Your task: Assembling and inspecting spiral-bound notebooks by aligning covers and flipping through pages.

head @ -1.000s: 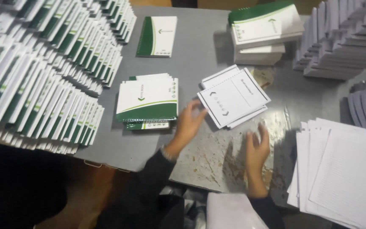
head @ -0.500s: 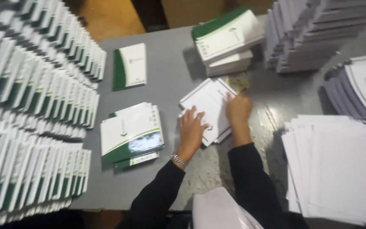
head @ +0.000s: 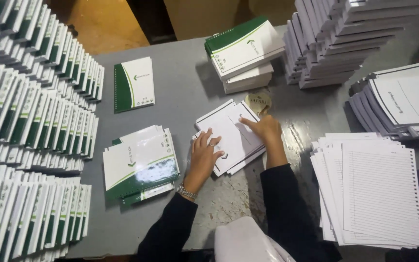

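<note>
Head view, steeply down, close.

Rows of green-and-white notebooks [head: 30, 121] are lying along the desk's [head: 180, 92] left side; lined punched sheets [head: 379, 194] are sitting stacked near right.

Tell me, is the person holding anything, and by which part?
Nothing is lifted. Both hands press flat on a small fanned pile of white punched card sheets on the grey table: left hand at its near-left edge, right hand on its right side.
</note>
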